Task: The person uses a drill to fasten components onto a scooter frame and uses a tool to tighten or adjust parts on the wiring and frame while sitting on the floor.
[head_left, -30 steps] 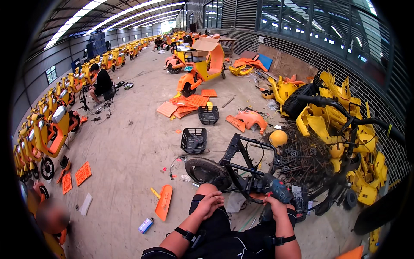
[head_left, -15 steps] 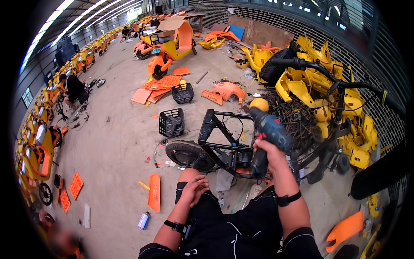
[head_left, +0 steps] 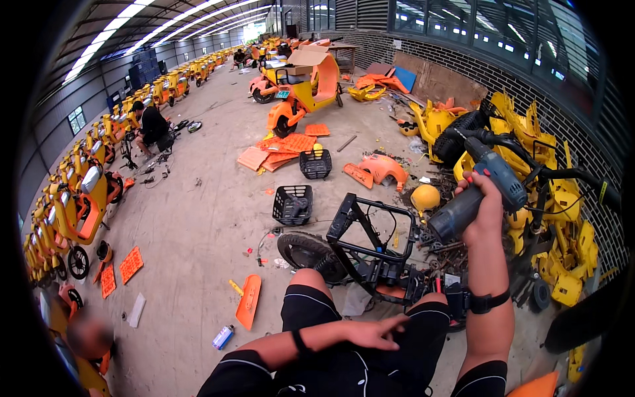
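My right hand (head_left: 485,206) is closed round the grip of a blue-grey cordless drill (head_left: 497,177), raised right of a stripped scooter frame (head_left: 338,230). The drill's bit points up and to the left, and its battery end faces my lap. Over my lap, near the right thigh, my left hand (head_left: 378,333) is empty with its fingers stretched out. The black frame stands just ahead of my knees, its tyre (head_left: 304,255) to the left. Dark mechanical parts (head_left: 390,272) sit low in the frame.
Yellow panels (head_left: 565,278) and loose metal parts are heaped at the right beside black handlebars (head_left: 569,173). Two black baskets (head_left: 292,205) lie ahead. An orange panel (head_left: 249,302) and a spray can (head_left: 223,337) lie at left. A person (head_left: 153,126) crouches farther off.
My right hand has lifted the drill up and to the right, away from the frame. My left hand has moved from my left knee across to the right over my lap. The view has shifted.
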`<state>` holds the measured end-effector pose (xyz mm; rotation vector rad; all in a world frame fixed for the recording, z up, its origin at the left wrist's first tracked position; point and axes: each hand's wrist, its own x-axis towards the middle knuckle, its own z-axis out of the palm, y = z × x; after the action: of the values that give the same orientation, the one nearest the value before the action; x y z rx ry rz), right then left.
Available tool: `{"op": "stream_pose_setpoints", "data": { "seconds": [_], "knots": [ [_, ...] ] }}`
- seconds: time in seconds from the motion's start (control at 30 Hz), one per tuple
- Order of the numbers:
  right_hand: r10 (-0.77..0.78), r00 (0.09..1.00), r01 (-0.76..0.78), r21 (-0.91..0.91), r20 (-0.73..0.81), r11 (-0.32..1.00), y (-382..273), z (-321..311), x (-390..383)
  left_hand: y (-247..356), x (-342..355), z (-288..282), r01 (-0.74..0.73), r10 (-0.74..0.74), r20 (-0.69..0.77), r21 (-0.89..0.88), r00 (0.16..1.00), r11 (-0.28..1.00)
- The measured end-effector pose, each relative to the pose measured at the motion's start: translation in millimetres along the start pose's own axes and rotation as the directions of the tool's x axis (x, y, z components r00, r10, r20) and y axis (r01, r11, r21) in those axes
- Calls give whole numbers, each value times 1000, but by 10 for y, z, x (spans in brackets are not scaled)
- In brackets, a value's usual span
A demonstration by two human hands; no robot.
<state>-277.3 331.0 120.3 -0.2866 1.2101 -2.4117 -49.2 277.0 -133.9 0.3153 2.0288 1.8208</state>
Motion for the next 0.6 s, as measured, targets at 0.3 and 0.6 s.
{"op": "stream_pose_setpoints", "data": {
  "seconds": [0.3,0.6],
  "knots": [
    [-12,976,39,-117,217,992,-487,184,-552,-61,1558,1575,-261,206,398,89,894,961],
    [22,938,143,-443,346,885,-818,211,-1047,334,1359,1104,-306,218,459,125,861,944]
  ]
}}
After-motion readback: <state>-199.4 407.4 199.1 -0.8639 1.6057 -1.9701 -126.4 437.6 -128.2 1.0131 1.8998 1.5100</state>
